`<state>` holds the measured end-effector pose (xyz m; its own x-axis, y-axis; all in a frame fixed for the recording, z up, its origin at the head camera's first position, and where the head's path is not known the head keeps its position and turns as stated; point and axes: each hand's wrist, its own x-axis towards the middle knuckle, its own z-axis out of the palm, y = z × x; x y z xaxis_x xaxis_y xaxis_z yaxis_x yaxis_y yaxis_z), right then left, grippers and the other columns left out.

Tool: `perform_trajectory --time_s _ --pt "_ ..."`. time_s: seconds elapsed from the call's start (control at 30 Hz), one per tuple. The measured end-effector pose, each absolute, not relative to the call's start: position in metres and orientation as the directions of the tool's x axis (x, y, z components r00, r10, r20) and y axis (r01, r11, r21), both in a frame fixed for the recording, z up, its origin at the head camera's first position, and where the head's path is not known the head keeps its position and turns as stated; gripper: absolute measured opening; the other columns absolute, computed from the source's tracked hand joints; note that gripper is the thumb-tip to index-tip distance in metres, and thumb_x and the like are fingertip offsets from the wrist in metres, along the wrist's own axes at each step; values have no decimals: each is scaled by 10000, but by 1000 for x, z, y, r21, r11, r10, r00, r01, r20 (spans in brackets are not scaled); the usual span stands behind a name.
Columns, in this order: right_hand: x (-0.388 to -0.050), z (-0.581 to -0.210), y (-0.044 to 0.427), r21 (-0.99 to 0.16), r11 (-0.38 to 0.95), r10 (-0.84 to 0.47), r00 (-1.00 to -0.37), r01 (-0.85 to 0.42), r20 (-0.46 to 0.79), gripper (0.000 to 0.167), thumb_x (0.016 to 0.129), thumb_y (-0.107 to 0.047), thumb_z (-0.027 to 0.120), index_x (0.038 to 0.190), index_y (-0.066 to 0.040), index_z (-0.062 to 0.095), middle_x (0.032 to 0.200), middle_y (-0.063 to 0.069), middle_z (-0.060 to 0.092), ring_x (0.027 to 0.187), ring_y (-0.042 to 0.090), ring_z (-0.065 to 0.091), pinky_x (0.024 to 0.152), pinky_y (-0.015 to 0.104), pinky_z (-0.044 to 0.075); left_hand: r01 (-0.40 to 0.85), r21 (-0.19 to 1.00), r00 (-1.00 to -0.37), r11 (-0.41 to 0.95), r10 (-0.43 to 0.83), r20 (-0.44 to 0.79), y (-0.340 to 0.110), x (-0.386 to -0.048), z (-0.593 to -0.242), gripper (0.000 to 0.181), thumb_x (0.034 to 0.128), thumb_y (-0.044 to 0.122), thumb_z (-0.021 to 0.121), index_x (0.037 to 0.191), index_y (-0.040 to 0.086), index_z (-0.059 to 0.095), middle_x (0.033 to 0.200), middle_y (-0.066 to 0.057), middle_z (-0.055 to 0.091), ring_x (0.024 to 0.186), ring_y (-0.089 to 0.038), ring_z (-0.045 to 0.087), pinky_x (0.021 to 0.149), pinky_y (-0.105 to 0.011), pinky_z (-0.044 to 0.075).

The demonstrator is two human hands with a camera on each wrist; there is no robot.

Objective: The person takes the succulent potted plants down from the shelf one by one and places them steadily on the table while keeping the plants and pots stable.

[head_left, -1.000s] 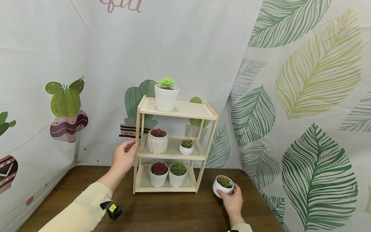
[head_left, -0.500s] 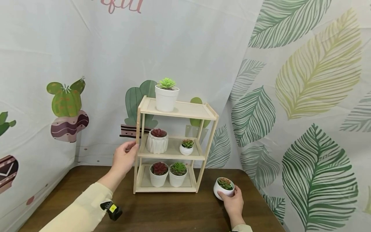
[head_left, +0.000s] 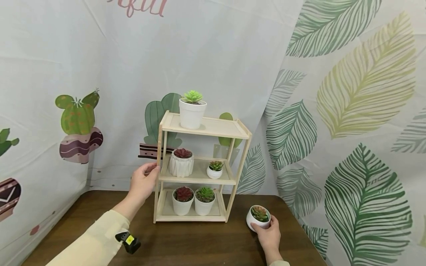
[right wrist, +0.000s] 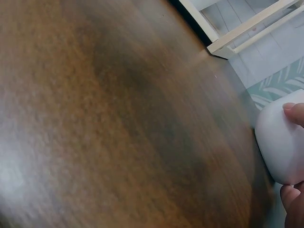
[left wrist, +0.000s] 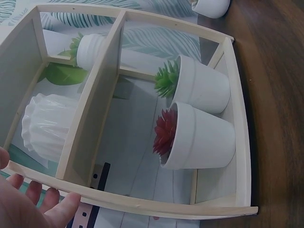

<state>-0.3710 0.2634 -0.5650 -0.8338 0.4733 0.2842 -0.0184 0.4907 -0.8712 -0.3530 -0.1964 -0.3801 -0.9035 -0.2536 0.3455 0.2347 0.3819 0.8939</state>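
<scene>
Table (head_left: 199,244): top brown, wood-grained, back corners rounded. White cloth (head_left: 226,55): creased, hung behind back edge and beyond left edge. Leaf-printed cloth (head_left: 379,118): hung beyond right edge; border slanting upward from near back right corner. Olive leaf print (head_left: 366,79): large, tilted, above a dark green leaf print (head_left: 367,207). Round cactus print (head_left: 78,120): above back left corner, in purple-banded pot print (head_left: 80,146). Tall cactus print (head_left: 154,118): above back edge, left of middle, partly hidden. Small cactus print (head_left: 226,116): above back edge, right of middle. Pink lettering (head_left: 136,5): high over left half of back edge, cut off at top.
</scene>
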Motion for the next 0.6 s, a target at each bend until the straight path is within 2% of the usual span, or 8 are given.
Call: perform_trajectory --time_s 0.23,0.47,0.6 --pt "-370 -566 264 -852 523 471 -829 -13 302 884 710 -226 920 1428 23 469 1388 300 608 1277 468 582 1086 565 444 242 898 -906 367 -247 345 -197 -353 -380 498 1073 397 504 1444 73 576 1371 -186 618 1240 -310 589 826 -172 489" --pt "-368 -548 260 -829 559 432 -854 1 291 997 768 -312 859 1536 68 350 1468 365 503 1346 527 504 1116 602 423 243 907 -915 345 -228 332 -197 -351 -379 521 1074 395 501 1476 68 544 1404 -186 597 1261 -302 576 806 -140 491" --pt "-370 -522 252 -825 562 391 -863 -53 321 901 850 -350 795 1549 23 367 1504 342 481 1375 521 477 1129 611 406 240 907 -917 345 -228 329 -197 -350 -378 507 1076 368 503 1483 69 541 1402 -183 601 1174 -239 602 778 -146 515"
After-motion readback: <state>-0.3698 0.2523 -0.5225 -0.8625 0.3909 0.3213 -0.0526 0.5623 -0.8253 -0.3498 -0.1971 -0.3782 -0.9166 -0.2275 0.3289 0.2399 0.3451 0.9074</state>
